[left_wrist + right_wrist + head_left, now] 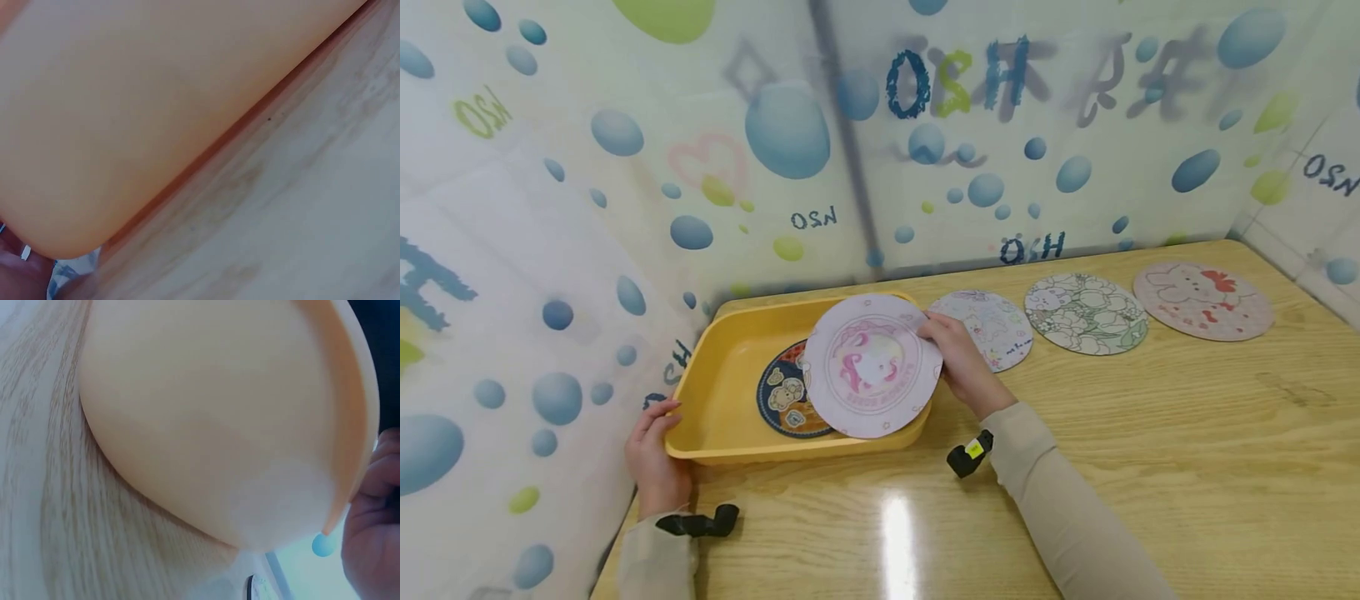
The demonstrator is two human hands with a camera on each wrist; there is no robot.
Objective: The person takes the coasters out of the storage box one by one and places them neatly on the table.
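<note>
My right hand (958, 358) pinches the right edge of a pale pink round mat (876, 367) printed with a pink-maned unicorn. The mat is tilted over the right part of a yellow plastic tub (718, 383), covering some of it. Inside lies a dark blue round mat (782, 396) with bear patches, partly hidden by the pink one. At the tub's left front corner, my left hand (658, 454) grips the rim with its fingertips over the edge. The left wrist view is mostly the tub's outer wall (137, 112); the right wrist view shows that wall (212, 425) and the right hand (375, 525).
Along the back of the wooden table (1187, 450), three round mats lie in a row: a pastel one (1000, 329), a green floral one (1086, 317) and a pink bunny one (1202, 300). A patterned curtain (887, 192) stands behind and at the left.
</note>
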